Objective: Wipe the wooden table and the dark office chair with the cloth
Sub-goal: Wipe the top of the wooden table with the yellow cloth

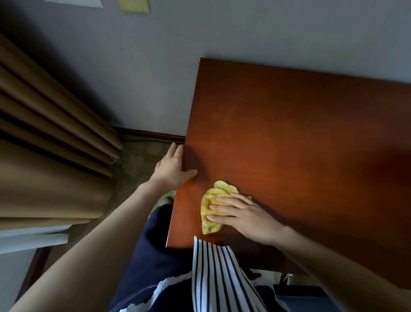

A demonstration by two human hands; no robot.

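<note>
The reddish-brown wooden tabletop [289, 133] fills the right side of the view, its far edge against a grey wall [155, 66] and its left edge running down toward the person. A crumpled yellow cloth [209, 201] lies on the tabletop near the front-left corner, just in from the left edge. The right hand [244, 216] lies flat on top of the cloth, palm down, its fingers [224, 209] straight and slightly spread, pointing left; the grip is fully open and presses on the cloth rather than closing round it, so yellow folds show beyond the fingertips and below the hand. The left hand [172, 167] is at the left edge of the tabletop, farther from the person than the cloth and apart from it: the thumb lies on the top surface, and the straight fingers lie along the side of the edge, so this grip is also open, braced against the wood without curling round it. Both forearms are bare. Below the hands, a white garment with dark blue stripes [218, 274] hangs at the front edge of the tabletop, beside dark blue clothing [155, 245]. To the left hang brown pleated curtains [44, 133], and a dark skirting board [151, 134] runs along the foot of the wall above a patch of mottled floor [138, 160]. 2 pieces of paper, 1 white [75, 2] and 1 yellow [133, 5], sit on the wall at the top of the view.
</note>
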